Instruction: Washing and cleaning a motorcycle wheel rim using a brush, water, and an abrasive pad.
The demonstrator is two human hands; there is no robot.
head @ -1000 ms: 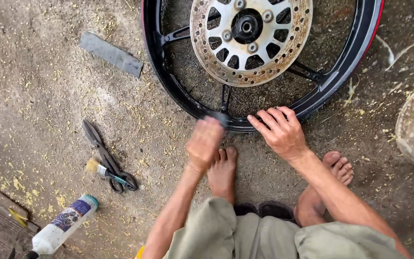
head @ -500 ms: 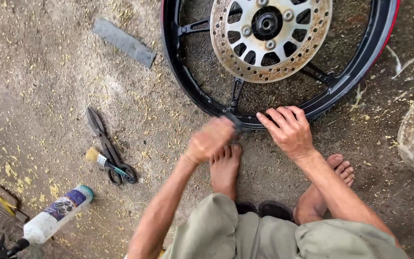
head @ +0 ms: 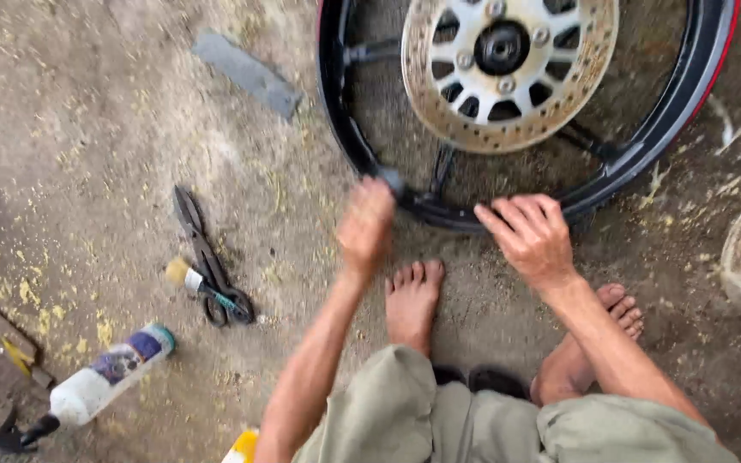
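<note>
Working now: left hand (head: pixel 364 225), blurred, is at the black wheel rim (head: pixel 349 141) lying flat on the floor; whether its fingers hold anything, I cannot tell.
Right hand (head: pixel 532 233): spread wide, pressing on the rim's near edge.
Risk, feet: bare foot (head: pixel 412 300) is just beside the rim; a slip could pinch toes.
Risk, disc: rusty brake disc (head: pixel 508 64) may scrape knuckles.
Risk, floor: scissors (head: pixel 207 257) lie near.

Soft, even daylight, no hard shadows; only faint shading under the feet and along the wheel rim (head: pixel 362 146). No glare: brake disc (head: pixel 508 69) reads matte, dusty. Left hand (head: pixel 366 225) is heavily motion-blurred, outline smeared. Right hand (head: pixel 532 236) is fairly sharp. Whole frame is slightly soft. Scissors (head: pixel 207 257) and bottle (head: pixel 100 386) are legible. Left edge darkens a little.
</note>
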